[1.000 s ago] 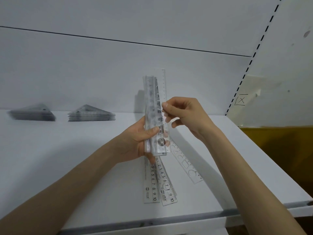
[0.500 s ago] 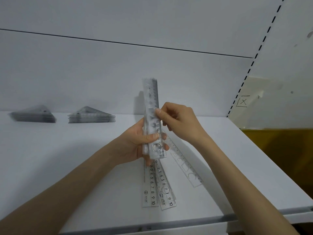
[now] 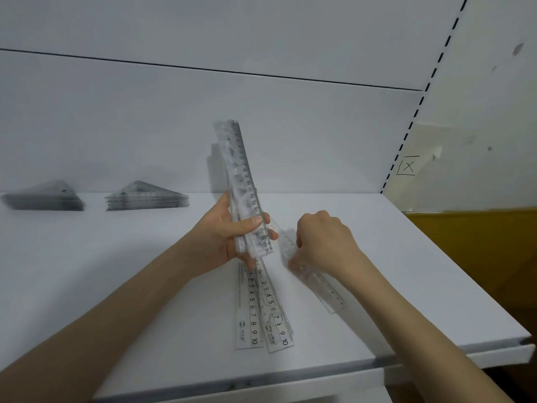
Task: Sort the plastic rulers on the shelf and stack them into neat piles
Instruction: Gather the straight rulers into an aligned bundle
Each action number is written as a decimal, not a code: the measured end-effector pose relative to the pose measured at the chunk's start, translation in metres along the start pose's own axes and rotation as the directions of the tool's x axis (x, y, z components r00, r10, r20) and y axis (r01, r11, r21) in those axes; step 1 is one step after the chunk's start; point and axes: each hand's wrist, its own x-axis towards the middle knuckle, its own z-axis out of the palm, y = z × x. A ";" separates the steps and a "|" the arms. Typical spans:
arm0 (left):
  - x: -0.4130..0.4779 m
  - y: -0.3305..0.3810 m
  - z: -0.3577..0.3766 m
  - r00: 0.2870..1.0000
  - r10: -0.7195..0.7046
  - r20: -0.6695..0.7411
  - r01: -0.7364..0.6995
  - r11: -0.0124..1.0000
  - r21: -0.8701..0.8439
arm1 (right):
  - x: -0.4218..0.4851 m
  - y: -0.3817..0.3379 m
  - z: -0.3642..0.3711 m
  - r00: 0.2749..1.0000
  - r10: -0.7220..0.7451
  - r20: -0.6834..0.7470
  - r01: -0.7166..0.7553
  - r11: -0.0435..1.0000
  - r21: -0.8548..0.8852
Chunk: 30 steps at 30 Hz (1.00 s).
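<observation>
My left hand [image 3: 229, 237] grips a bundle of clear straight rulers [image 3: 242, 175] near its lower end, held nearly upright above the white shelf [image 3: 116, 271]. My right hand [image 3: 322, 242] is down at the shelf, its fingers curled onto a clear stencil ruler [image 3: 319, 283] that lies slanted to the right. Two or three more clear rulers [image 3: 261, 312] with printed numbers lie flat and fanned below my left hand, pointing toward the shelf's front edge.
Two stacks of clear triangle set squares sit at the back left, one [image 3: 43, 197] far left and one [image 3: 146, 196] nearer the middle. The shelf's front edge [image 3: 261, 382] and right edge are close. A yellow surface [image 3: 479, 242] lies beyond the right edge.
My right hand has left the upright bundle and dropped to the slanted ruler on the shelf. The bundle in my left hand has tilted slightly left at the top.
</observation>
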 end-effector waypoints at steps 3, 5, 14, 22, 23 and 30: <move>-0.001 0.000 0.001 1.000 -0.008 0.003 0.008 1.000 0.005 | 0.005 0.001 -0.002 0.998 0.028 0.061 -0.029 0.999 0.013; -0.002 0.000 0.001 1.000 -0.014 0.002 0.014 1.000 0.003 | 0.010 0.005 -0.004 0.990 0.050 0.130 -0.062 0.994 0.092; -0.003 0.001 0.004 1.000 -0.013 -0.005 0.013 1.000 0.005 | 0.025 0.020 0.002 0.957 0.037 0.287 -0.138 0.931 0.339; -0.003 0.002 0.004 1.000 -0.002 -0.002 0.001 1.000 -0.011 | 0.008 0.004 -0.002 1.000 -0.011 -0.025 0.007 0.991 -0.133; -0.004 0.002 0.004 1.000 -0.001 -0.002 0.001 1.000 -0.010 | 0.007 0.002 0.001 0.998 -0.032 -0.055 0.022 0.984 -0.179; -0.006 0.001 0.004 1.000 0.004 -0.004 -0.004 1.000 0.000 | 0.011 0.007 0.017 0.977 -0.086 -0.193 0.033 0.964 -0.262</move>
